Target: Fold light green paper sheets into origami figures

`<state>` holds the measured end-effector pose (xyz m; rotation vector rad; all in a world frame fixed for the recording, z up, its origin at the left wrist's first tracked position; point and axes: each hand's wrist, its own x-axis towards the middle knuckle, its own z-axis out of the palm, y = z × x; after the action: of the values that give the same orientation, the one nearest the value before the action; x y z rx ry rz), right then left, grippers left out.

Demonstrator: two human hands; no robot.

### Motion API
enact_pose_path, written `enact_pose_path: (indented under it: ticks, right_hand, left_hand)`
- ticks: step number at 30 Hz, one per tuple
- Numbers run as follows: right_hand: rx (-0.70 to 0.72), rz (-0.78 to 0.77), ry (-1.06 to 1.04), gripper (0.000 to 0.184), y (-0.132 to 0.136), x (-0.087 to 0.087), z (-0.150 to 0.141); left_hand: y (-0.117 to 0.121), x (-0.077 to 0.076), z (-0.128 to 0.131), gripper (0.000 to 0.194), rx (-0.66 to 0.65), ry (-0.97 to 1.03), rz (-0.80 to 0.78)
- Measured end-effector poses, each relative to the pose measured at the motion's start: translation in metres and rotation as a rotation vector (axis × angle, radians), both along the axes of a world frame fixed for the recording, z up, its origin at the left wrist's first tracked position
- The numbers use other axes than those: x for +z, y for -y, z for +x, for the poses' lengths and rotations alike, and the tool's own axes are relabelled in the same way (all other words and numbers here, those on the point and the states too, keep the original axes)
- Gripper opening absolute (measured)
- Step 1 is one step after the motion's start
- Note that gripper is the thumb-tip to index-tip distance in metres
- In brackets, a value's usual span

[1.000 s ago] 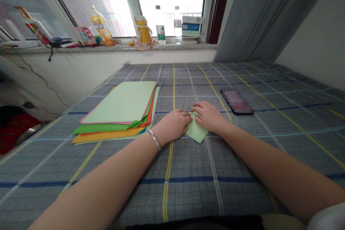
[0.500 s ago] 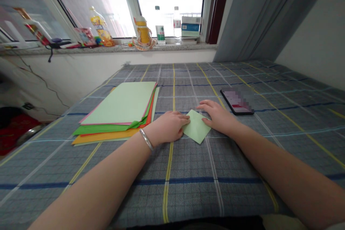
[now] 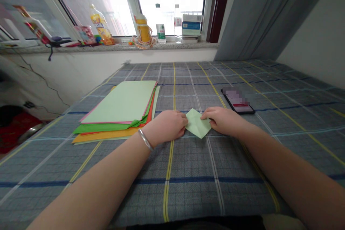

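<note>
A small pale green folded paper [image 3: 198, 125] lies between my hands on the checked cloth, turned like a diamond with crease lines across its face. My left hand [image 3: 171, 124], with a silver bangle at its wrist, has its fingers curled at the paper's left corner. At the right corner my right hand [image 3: 221, 120] grips the edge, thumb and forefinger together. The fingertips of the left hand are partly hidden, as are the paper's two side corners.
A stack of coloured sheets [image 3: 121, 104], pale green on top, lies to the left. Off to the right rests a phone [image 3: 239, 105]. Bottles, a yellow flask [image 3: 145, 33] and boxes [image 3: 192, 25] line the windowsill beyond the checked cloth [image 3: 191, 194].
My right hand has gone from spread fingers at the paper to a pinch on its right corner. My left fingers have curled in more, and the paper has shifted slightly.
</note>
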<state>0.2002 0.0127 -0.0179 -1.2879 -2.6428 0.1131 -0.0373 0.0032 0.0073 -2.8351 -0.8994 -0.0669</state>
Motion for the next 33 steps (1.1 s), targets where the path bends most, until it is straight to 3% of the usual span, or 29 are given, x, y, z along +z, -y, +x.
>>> enact_pose_path:
  ticks: [4,9,13,21,25,33]
  right_hand:
    - [-0.013,-0.051,-0.058,0.027,-0.002,0.003,0.004]
    - [0.176,-0.137,-0.116,0.033,-0.001,0.007,0.013]
    - [0.216,-0.124,-0.071,0.032,0.001,0.009,0.015]
    - [0.138,-0.04,-0.056,0.013,0.004,0.011,0.003]
    - [0.046,-0.002,0.001,0.02,0.004,0.012,0.002]
    - [-0.103,-0.099,0.002,0.012,-0.007,0.009,0.021]
  left_hand:
    - [0.002,-0.001,0.002,0.017,-0.014,-0.053,0.027]
    - [0.002,-0.006,0.004,0.029,-0.058,-0.029,0.021]
    - [0.001,-0.009,0.006,0.031,-0.078,-0.013,-0.023]
    - [-0.009,-0.012,0.007,0.032,0.003,0.139,-0.13]
    - [-0.016,-0.017,0.006,0.031,0.091,0.228,-0.182]
    - [-0.018,-0.022,0.006,0.031,0.178,0.318,-0.236]
